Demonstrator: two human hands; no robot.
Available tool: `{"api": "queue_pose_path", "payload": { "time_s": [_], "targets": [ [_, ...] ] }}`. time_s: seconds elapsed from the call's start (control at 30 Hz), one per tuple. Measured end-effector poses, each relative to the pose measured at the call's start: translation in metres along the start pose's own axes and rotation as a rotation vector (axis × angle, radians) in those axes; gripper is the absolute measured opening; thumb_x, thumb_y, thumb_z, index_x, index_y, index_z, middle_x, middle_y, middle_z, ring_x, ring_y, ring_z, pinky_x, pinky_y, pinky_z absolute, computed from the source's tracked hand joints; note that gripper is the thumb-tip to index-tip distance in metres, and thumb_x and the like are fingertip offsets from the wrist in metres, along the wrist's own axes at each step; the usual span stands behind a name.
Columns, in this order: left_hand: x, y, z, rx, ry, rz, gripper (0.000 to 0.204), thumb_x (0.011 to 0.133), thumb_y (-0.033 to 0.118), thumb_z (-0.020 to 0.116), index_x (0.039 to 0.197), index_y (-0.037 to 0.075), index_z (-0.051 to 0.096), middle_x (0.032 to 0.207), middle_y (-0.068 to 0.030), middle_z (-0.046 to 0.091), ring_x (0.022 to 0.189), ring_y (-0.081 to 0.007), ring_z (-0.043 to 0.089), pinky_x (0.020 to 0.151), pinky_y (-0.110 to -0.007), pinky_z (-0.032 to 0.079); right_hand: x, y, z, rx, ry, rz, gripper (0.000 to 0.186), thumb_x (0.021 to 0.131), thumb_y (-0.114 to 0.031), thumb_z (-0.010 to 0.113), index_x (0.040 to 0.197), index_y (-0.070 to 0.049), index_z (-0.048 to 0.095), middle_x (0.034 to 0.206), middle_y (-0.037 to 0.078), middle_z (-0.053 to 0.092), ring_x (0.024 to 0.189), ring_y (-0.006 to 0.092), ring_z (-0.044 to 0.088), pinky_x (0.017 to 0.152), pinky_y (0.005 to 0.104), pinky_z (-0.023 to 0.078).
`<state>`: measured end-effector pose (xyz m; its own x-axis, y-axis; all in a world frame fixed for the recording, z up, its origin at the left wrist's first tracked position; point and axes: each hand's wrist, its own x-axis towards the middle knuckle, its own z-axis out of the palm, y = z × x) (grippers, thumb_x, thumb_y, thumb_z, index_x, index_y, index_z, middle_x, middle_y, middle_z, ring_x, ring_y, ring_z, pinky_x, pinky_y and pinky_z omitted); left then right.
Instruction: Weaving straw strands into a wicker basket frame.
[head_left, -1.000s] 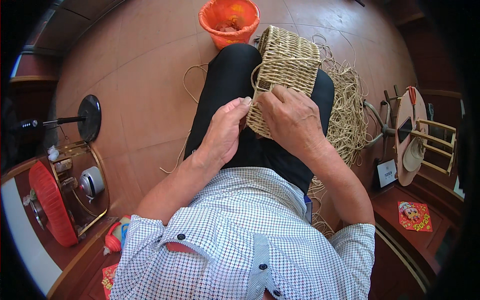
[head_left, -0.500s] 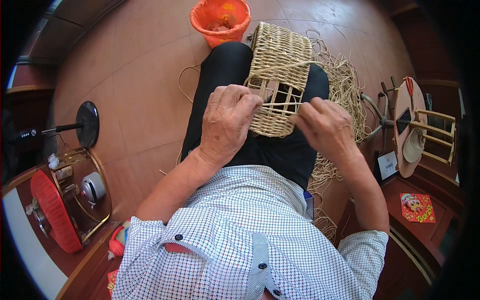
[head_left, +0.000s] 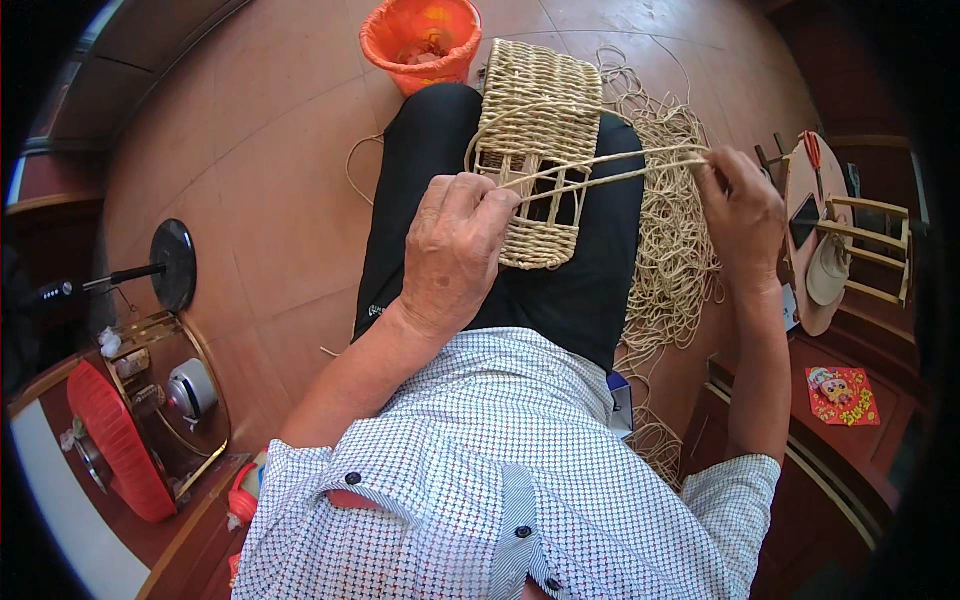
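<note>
- Currently, the cord (head_left: 640, 153) is pinched by the left hand (head_left: 455, 240) at the basket (head_left: 545, 85) and by the right hand (head_left: 745, 212) farther out.
- Through overpulling, the basket could be skewed.

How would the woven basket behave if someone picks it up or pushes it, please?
The woven basket is probably light for its size: open gaps show in its weave. The dense part holds its shape, so it should feel fairly stiff, maybe softer at the gaps. Resting on the person's legs, not a flat surface, it might tip when pushed.
</note>
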<state>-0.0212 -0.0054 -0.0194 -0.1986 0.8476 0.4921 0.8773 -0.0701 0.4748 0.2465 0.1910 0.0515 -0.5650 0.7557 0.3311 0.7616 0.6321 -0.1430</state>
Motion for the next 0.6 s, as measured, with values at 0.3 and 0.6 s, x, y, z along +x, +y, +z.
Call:
{"api": "queue_pose_path", "payload": {
  "time_s": [0.3,0.6],
  "targets": [
    [0.015,0.004,0.002,0.068,-0.075,-0.009,0.01,0.093,0.007,0.083,0.098,0.007,0.075,0.096,-0.0081,0.066,0.093,-0.0296,0.066,0.082,-0.044,0.056,0.01,-0.064,-0.006,1.089,-0.035,0.279,0.048,0.11,-0.009,0.074,0.156,-0.005,0.063,0.104,0.003,0.082,0.078,0.0032,0.06,0.071,0.0215,0.051],
    [0.012,0.01,-0.003,0.097,-0.089,0.023,0.012,0.093,0.008,0.082,0.104,0.006,0.078,0.091,-0.0081,0.064,0.086,-0.0289,0.065,0.078,-0.043,0.056,-0.043,-0.114,0.027,0.723,-0.072,0.115,0.087,0.099,-0.001,0.079,0.176,-0.02,0.044,0.106,0.006,0.083,0.064,0.0104,0.067,0.061,0.0306,0.059]
  ]
}}
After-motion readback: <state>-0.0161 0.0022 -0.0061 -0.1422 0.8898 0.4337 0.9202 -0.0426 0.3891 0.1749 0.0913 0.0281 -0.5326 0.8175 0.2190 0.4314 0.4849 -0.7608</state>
